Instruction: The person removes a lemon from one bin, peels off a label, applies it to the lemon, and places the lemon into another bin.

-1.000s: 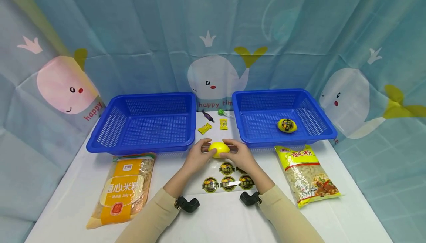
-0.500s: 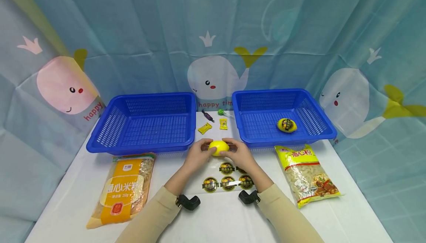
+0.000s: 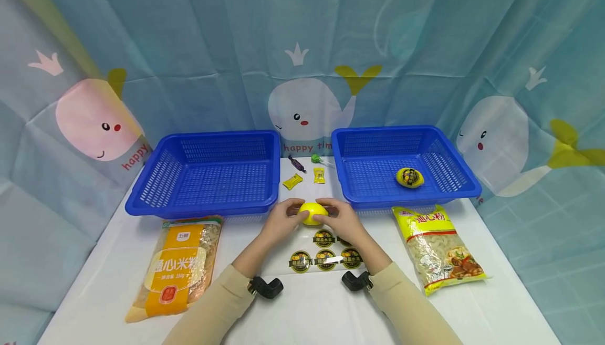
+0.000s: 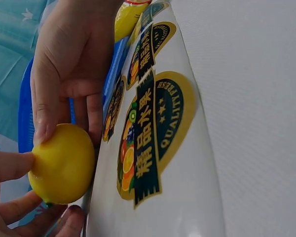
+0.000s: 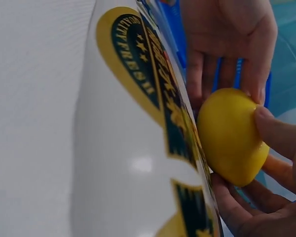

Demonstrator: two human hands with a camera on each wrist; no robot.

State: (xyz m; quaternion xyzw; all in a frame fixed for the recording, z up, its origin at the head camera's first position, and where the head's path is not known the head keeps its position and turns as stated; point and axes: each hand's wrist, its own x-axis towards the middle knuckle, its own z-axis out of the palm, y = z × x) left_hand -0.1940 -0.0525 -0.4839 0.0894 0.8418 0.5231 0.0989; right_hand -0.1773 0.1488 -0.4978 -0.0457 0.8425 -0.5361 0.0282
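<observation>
In the head view a yellow lemon [image 3: 312,213] is held between both hands at the middle of the table. My left hand [image 3: 282,221] grips its left end and my right hand [image 3: 344,221] its right end, both thumbs on the near side. Just in front of it lies a clear sheet [image 3: 276,267] with several round fruit-label stickers [image 3: 326,260]. Seen from the left wrist, the lemon [image 4: 64,163] shows a small green tip and plain skin. From the right wrist, the lemon [image 5: 232,136] sits close beside the sticker sheet.
Behind stand a left blue basket [image 3: 137,207] and a right blue basket [image 3: 457,198], the latter holding a labelled lemon [image 3: 409,177]. Several candies [image 3: 293,181] lie between them. Pasta bags flank the hands: an orange bag [image 3: 177,269] left, a yellow bag [image 3: 437,248] right.
Both hands keep their grip on the lemon, which stays nearly in place. The whole head view has shifted very slightly.
</observation>
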